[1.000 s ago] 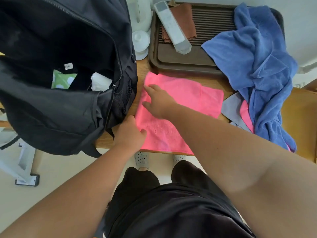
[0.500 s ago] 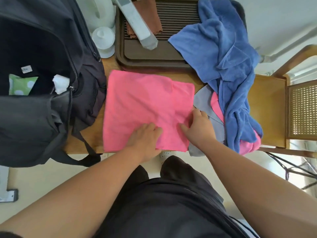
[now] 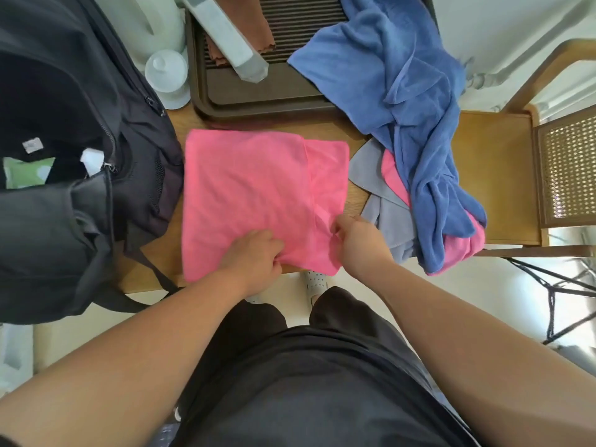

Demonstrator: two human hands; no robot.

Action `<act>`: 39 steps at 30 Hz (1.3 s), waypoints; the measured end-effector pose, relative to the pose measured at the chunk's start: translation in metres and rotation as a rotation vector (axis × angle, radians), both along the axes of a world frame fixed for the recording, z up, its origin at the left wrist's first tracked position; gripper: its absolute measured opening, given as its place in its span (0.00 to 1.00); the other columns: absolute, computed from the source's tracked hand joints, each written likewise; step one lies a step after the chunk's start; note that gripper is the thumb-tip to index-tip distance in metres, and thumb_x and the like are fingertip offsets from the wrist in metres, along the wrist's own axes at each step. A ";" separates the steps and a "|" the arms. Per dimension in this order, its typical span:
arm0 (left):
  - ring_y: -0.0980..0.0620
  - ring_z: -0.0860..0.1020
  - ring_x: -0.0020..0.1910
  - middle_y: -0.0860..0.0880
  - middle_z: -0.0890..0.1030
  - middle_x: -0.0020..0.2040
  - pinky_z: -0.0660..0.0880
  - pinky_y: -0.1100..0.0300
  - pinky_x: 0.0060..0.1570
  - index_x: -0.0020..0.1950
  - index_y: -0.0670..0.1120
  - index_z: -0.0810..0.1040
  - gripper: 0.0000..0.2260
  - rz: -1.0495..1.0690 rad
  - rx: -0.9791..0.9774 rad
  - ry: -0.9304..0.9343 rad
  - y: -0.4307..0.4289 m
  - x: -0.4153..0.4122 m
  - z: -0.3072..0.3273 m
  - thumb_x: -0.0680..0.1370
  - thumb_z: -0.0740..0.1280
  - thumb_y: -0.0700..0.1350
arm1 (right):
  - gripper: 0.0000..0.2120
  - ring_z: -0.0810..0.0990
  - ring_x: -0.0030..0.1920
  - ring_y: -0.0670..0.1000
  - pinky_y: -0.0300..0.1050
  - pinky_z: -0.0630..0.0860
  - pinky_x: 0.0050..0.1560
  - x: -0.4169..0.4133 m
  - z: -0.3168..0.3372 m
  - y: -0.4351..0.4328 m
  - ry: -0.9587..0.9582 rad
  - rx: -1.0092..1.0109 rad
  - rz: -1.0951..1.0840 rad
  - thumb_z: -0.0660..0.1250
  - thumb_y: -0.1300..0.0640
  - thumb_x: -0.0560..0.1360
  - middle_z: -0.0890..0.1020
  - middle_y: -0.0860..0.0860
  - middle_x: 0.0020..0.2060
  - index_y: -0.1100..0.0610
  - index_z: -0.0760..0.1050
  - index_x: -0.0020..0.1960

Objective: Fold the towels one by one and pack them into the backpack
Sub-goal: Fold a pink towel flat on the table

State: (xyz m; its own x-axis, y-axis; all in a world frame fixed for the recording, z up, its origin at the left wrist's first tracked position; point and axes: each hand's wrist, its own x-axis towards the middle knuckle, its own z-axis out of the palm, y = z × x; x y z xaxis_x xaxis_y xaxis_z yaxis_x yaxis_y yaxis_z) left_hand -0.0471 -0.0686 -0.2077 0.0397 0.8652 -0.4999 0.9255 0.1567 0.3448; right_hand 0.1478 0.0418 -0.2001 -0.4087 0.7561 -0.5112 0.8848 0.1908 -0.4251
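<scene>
Head: left hand (image 3: 254, 258), right hand (image 3: 359, 238) pinch towel (image 3: 251, 188) edge.

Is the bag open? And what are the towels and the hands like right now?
backpack: unzipped, open at the top.
pink towel: flat on the table, one layer folded over.
blue towel: unfolded, crumpled in a heap.
grey towel: unfolded, partly under the blue towel.
left hand: grips the pink towel's near edge.
right hand: pinches the pink towel near its right corner.

Both bare forearms stretched forward and angled inward, pink towel (image 3: 251, 188) gripped by curled left hand (image 3: 254, 258), its edge pinched by right hand (image 3: 359, 240)
</scene>
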 end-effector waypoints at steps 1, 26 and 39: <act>0.45 0.72 0.50 0.51 0.68 0.44 0.61 0.56 0.42 0.42 0.48 0.70 0.05 -0.016 -0.026 -0.002 -0.001 0.000 0.001 0.76 0.65 0.47 | 0.07 0.77 0.42 0.61 0.48 0.73 0.41 0.001 0.000 -0.001 -0.038 0.004 0.032 0.59 0.62 0.76 0.78 0.56 0.43 0.56 0.75 0.50; 0.45 0.74 0.50 0.47 0.75 0.51 0.62 0.54 0.42 0.57 0.46 0.71 0.18 -0.155 0.164 0.111 0.003 0.028 -0.001 0.76 0.67 0.58 | 0.26 0.75 0.63 0.54 0.46 0.69 0.68 -0.095 0.009 0.065 0.229 -0.007 -0.029 0.70 0.52 0.77 0.73 0.56 0.66 0.60 0.72 0.72; 0.45 0.74 0.53 0.48 0.74 0.54 0.68 0.53 0.46 0.57 0.47 0.73 0.15 -0.125 0.112 0.084 0.004 0.022 -0.006 0.77 0.67 0.54 | 0.23 0.72 0.63 0.51 0.46 0.67 0.65 -0.104 0.005 0.075 0.227 -0.052 0.101 0.71 0.46 0.76 0.75 0.52 0.61 0.58 0.77 0.66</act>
